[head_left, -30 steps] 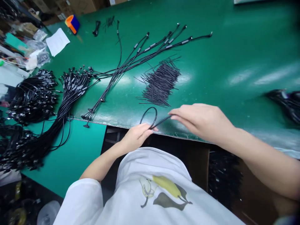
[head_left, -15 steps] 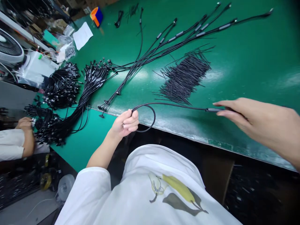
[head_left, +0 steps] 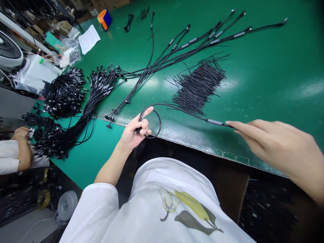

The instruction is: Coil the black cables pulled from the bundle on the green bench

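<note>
The left hand (head_left: 135,130) pinches a loop of black cable (head_left: 182,109) just over the green table's (head_left: 265,67) near edge; the right hand (head_left: 273,148) grips the cable's other end, stretched along that edge.

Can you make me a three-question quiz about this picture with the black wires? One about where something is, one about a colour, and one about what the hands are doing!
1. Where is the orange and blue box?
A. At the far left end of the table
B. In the left hand
C. On the pile of short black sticks

2. What colour is the table top?
A. Red
B. Green
C. White

3. What is the black cable doing?
A. Lying flat, untouched
B. Looped in the left hand and pulled out by the right hand
C. Tied in a knot round the fan

Answers:
1 A, it sits far up the table, near the white paper.
2 B, the mat is green all over.
3 B, both hands grip it.
</note>
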`<state>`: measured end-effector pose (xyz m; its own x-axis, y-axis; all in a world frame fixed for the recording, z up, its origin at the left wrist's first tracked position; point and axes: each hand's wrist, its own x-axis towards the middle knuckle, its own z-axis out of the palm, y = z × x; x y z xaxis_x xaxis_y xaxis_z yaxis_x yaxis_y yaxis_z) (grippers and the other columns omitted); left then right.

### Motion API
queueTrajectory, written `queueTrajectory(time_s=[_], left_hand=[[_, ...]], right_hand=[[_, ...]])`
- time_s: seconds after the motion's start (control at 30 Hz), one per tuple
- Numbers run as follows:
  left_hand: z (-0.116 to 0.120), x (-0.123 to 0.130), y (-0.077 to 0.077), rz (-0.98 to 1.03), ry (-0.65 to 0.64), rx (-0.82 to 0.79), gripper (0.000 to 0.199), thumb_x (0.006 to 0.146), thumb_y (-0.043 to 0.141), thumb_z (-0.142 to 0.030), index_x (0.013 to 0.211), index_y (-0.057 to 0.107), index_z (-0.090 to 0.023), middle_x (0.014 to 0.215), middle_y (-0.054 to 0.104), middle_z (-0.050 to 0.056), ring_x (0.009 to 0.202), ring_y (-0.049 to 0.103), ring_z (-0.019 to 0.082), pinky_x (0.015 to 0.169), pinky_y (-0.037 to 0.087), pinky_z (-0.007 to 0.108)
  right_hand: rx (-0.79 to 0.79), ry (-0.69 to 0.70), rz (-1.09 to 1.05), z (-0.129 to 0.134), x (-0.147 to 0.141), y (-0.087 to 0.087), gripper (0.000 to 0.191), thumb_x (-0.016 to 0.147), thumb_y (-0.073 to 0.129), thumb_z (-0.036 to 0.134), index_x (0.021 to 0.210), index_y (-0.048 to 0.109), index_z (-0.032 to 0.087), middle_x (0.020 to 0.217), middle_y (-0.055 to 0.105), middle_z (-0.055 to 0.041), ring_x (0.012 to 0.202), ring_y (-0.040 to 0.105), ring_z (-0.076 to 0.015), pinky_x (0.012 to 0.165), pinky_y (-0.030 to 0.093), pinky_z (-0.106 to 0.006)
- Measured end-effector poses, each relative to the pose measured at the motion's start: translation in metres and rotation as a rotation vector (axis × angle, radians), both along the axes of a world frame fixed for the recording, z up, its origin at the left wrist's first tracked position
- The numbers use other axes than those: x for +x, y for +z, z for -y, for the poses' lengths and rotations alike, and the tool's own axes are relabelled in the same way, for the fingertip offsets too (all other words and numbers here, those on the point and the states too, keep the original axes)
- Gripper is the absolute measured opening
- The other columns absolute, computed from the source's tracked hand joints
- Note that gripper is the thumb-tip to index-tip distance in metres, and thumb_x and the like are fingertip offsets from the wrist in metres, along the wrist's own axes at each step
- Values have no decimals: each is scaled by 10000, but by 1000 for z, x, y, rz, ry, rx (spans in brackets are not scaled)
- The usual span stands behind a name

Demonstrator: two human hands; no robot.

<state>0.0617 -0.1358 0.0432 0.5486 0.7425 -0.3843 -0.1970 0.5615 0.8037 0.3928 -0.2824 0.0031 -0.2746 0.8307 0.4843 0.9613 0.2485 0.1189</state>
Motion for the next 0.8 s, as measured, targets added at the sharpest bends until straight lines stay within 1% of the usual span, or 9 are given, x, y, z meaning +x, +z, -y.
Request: queueTrajectory(time_s=[0.13, 0.27, 0.33, 0.4, 0.5, 0.57, 0.63, 0.73, 0.8], left_hand=[[1, 3, -7, -32, -63, -17, 351, 930, 582, -378, 1174, 674, -144, 524, 291, -111, 402, 258, 27, 687, 563, 213], [2, 4, -8, 18, -87, -40, 273, 898, 637, -269, 1128, 687, -130, 519, 320, -109, 394, 252, 12, 580, 498, 150], [1, 3, -7, 58, -97, -65, 227, 908, 612, -241, 1083, 699, -127, 479, 281, -115, 364, 214, 12, 483, 419, 121], [1, 4, -5, 78, -72, -82, 229, 948, 558, -257, 1079, 697, -131, 457, 282, -117, 345, 213, 13, 465, 407, 116], [2, 7, -3, 86, -10, -85, 329, 1002, 488, -338, 1246, 637, -175, 514, 426, -106, 374, 333, 17, 573, 509, 150], [4, 11, -4, 98, -24, -80, 417, 1009, 478, -403, 1381, 553, -230, 557, 494, -102, 405, 401, 27, 649, 553, 193], [7, 16, -7, 91, -65, -60, 469, 994, 513, -424, 1428, 514, -246, 544, 495, -107, 416, 422, 34, 709, 567, 227], [14, 26, -17, 45, -117, 23, 462, 913, 647, -448, 1279, 617, -168, 603, 581, -69, 506, 531, 52, 768, 565, 264], [20, 33, -24, -9, -179, 105, 476, 854, 696, -521, 1130, 648, -136, 781, 699, 17, 684, 662, 112, 786, 561, 289]], right_hand=[[47, -21, 24, 0, -1, 0, 294, 985, 491, 208, 1072, 765, 145, 693, 646, -43, 590, 431, -194, 505, 298, -299], [-1, -133, 27, 1, 0, -2, 343, 1009, 453, 283, 1064, 784, 214, 708, 675, -36, 594, 450, -178, 504, 297, -284], [-63, -179, 5, 2, 3, -3, 367, 1019, 430, 315, 1076, 784, 240, 727, 689, -38, 601, 466, -169, 513, 302, -282], [-84, -177, 7, 3, 5, -5, 371, 1023, 422, 327, 1097, 776, 246, 720, 680, -40, 602, 471, -168, 518, 300, -289], [-45, -19, 56, 1, 3, -9, 322, 1014, 456, 283, 1074, 762, 205, 663, 631, -29, 585, 457, -170, 532, 304, -299], [-38, 132, 69, -2, -7, -12, 265, 993, 490, 212, 1024, 749, 164, 621, 592, -16, 560, 442, -160, 564, 317, -298], [-66, 255, 44, -4, -23, -15, 234, 973, 494, 136, 977, 728, 134, 602, 571, -8, 548, 445, -144, 596, 321, -297], [-121, 418, -44, -4, -52, -19, 269, 977, 424, 72, 976, 688, 118, 627, 578, -10, 555, 464, -130, 612, 302, -295], [-150, 520, -116, -4, -70, -18, 273, 992, 392, 80, 966, 659, 129, 637, 570, 0, 556, 462, -125, 608, 282, -293]])
